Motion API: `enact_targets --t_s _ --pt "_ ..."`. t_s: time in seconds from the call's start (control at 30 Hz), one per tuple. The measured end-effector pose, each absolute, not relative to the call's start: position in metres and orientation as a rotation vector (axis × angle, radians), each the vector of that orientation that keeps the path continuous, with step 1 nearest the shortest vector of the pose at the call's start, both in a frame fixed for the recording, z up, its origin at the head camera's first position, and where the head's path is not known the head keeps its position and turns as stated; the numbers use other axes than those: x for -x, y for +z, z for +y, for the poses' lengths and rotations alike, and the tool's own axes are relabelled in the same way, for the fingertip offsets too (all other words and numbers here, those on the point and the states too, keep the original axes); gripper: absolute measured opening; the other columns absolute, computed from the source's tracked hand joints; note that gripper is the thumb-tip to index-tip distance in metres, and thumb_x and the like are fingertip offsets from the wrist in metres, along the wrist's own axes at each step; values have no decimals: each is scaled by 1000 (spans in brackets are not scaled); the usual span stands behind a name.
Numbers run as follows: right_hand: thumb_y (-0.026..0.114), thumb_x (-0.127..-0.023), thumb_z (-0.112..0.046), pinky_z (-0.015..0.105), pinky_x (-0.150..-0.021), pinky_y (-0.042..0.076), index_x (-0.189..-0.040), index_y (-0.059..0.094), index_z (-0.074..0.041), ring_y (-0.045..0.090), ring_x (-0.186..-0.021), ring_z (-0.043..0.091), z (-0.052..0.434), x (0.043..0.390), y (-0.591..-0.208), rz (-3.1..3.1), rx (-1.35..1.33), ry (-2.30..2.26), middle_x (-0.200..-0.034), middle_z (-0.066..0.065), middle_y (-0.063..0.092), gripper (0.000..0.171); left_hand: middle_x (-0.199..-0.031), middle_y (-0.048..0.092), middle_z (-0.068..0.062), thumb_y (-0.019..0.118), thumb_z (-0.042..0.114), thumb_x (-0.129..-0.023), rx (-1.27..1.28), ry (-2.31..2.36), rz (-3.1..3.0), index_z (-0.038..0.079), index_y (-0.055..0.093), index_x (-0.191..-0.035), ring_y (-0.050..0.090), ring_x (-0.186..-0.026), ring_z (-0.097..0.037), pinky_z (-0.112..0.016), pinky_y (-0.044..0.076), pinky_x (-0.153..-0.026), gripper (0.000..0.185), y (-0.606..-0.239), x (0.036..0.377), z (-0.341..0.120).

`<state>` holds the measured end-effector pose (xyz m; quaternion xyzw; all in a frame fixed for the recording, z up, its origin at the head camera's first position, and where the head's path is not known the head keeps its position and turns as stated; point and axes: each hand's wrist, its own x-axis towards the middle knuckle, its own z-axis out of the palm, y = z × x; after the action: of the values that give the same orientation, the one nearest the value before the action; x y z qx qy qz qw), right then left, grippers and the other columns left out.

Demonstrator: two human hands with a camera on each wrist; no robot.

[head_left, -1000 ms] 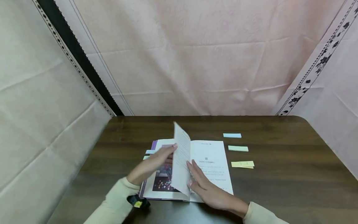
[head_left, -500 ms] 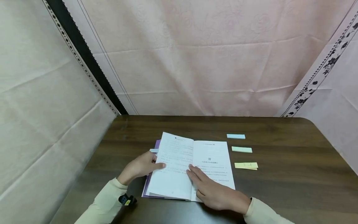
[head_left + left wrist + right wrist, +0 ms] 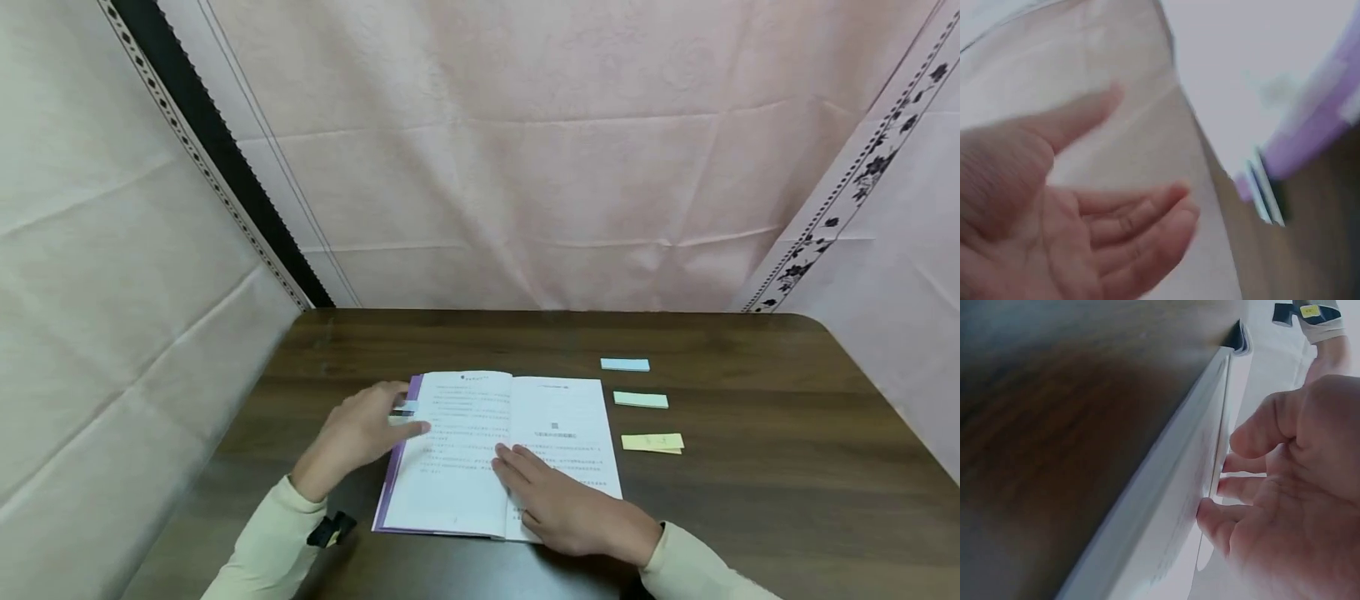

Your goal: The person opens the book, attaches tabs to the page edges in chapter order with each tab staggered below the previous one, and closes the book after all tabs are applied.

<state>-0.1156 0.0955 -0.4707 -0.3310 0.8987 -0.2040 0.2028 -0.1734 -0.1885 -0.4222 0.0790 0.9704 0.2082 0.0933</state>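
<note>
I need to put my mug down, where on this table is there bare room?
Bare wood on the table lies right of the sticky notes and behind the open book. It is crowded between book and notes, and at the left hand.

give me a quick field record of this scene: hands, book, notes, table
left hand: open, at the book's left edge, by small tabs there
right hand: open, fingers flat on the right page near the spine
book: lying open flat, purple cover showing at left
sticky notes: blue, green, yellow, in a column right of the book
table: dark wood
</note>
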Motion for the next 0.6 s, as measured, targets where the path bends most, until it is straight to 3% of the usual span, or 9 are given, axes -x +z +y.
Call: enact_targets --t_s 0.07,0.13,0.33,0.6 --pt "45 -107 -8 51 -128 26 -166 30 -8 18 -162 28 97 117 -469 2521 924 -543 -176 4 20 61 -146 61 -15 87 35 -88 -428 680 2811 6 57 -150 63 -126 -33 -54 53 -102 74 -423 174 -178" --pt "47 -106 -7 51 -127 27 -166 32 -7 21 -161 29 99 118 -469 2536 936 -533 -175 5 23 61 -160 49 -16 89 35 -86 -622 710 2703 7 54 -152 47 -146 -36 -57 41 -118 80 -431 174 -164" --pt "51 -104 -5 52 -126 30 -163 36 -3 27 -159 32 99 117 -473 2576 998 -536 -172 10 30 61 -170 34 -12 92 44 -81 -838 571 2628 7 49 -157 28 -159 -31 -52 34 -124 94 -453 171 -132" --pt "52 -107 -9 50 -126 29 -163 38 -7 27 -159 28 98 118 -477 2580 991 -581 -172 4 31 58 -173 29 -9 90 52 -79 -816 431 2665 9 44 -161 30 -159 -28 -49 37 -123 103 -462 170 -126"
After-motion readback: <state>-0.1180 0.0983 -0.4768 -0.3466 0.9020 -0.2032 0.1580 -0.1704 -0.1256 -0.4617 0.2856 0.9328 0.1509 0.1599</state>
